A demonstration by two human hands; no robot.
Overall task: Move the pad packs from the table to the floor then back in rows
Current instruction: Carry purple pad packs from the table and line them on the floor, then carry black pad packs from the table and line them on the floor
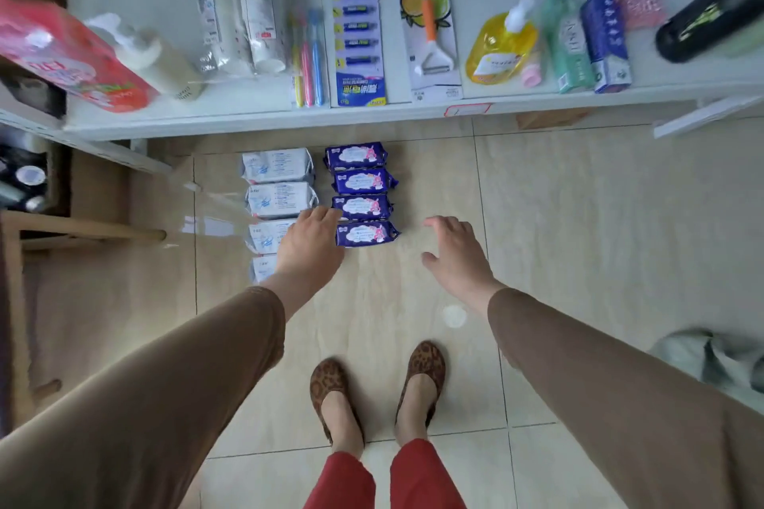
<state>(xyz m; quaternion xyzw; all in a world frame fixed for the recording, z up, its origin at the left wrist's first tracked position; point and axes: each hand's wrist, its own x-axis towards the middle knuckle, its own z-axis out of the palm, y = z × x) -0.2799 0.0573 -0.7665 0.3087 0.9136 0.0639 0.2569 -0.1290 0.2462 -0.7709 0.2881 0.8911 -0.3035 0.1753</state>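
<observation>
Two columns of pad packs lie on the tiled floor (558, 219) in front of the white table (248, 120). The left column holds several white packs (278, 165), the right one several dark purple packs (356, 156). My left hand (309, 244) hovers over the lower white packs, fingers spread beside the nearest purple pack (368, 233), and hides part of the two nearest white packs. My right hand (454, 256) is open above bare floor to the right of the purple column. Neither hand holds anything.
The table carries a red pack (62, 54), a pump bottle (144, 58), toothbrushes (308, 58), batteries (359, 45), a peeler card (432, 45), a yellow soap pouch (502, 45), boxes and a dark bottle (715, 12). A wooden stool (82, 233) stands left. My feet (372, 384) are below the packs.
</observation>
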